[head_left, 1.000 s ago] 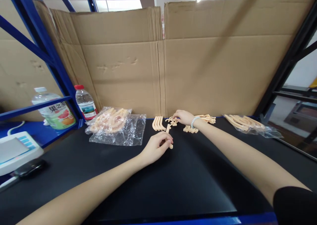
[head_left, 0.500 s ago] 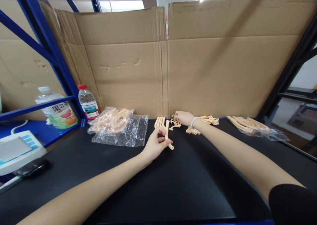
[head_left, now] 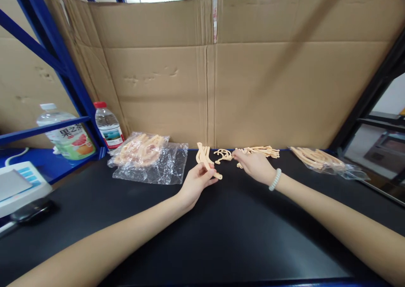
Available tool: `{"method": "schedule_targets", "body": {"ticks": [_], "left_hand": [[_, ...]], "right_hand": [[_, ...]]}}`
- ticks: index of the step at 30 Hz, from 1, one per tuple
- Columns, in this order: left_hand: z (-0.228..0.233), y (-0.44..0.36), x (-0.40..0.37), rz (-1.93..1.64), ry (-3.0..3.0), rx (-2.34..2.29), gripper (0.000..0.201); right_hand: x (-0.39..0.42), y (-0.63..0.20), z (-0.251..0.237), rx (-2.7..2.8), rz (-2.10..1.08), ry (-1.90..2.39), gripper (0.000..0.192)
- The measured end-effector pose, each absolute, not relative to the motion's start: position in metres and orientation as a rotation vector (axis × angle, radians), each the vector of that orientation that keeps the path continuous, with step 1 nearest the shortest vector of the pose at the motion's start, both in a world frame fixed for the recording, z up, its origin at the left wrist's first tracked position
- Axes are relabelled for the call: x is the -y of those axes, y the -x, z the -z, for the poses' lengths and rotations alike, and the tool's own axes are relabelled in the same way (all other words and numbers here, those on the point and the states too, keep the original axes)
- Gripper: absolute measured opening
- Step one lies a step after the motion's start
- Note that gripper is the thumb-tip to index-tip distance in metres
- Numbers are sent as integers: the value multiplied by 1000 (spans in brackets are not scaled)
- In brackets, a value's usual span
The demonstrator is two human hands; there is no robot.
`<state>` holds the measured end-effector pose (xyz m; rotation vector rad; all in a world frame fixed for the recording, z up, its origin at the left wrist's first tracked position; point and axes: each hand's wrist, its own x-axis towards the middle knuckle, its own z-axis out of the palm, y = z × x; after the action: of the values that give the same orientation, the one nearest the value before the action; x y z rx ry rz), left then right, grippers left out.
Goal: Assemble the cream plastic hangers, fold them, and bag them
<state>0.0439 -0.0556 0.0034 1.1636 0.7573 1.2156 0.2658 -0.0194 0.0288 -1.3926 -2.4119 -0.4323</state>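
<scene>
Left grip [head_left: 196,181] pinches a beige strip [head_left: 209,167]; right grip [head_left: 253,165], fingers loosely curled, touches loose strips [head_left: 257,151] on the black counter [head_left: 221,236], cardboard [head_left: 209,72] behind.

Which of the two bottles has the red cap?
The smaller clear bottle, standing against the cardboard right of the blue post; the bigger bottle with the fruit label has a white cap.

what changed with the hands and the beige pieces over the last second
The left hand lifted its curved beige piece off the black mat and up toward the row of pieces. The right hand drew back from the small hook pieces toward the person. Bags, bottles and cardboard stayed put.
</scene>
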Motion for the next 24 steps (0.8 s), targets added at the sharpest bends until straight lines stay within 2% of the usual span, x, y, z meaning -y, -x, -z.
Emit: {"method": "schedule_targets", "body": {"ticks": [3, 7, 10, 15, 21, 24], "left_hand": [[-3, -49, 64, -1175, -1170, -742, 35], [-2, -57, 74, -1146, -1167, -701, 41], [-1, -60, 76, -1125, -1204, -665, 41], [-2, -60, 76, -1136, -1233, -680, 41], [-3, -60, 76, -1109, -1266, -705, 40], [-5, -60, 77, -1095, -1280, -738, 39]], "right_hand": [[45, -266, -23, 2461, 338, 1329, 24], [61, -263, -20, 2413, 60, 1091, 21], [64, -259, -19, 2310, -233, 911, 15], [64, -255, -18, 1936, -859, 847, 9], [65, -253, -14, 1745, -1037, 886, 16], [67, -252, -13, 1708, -1140, 871, 26]]}}
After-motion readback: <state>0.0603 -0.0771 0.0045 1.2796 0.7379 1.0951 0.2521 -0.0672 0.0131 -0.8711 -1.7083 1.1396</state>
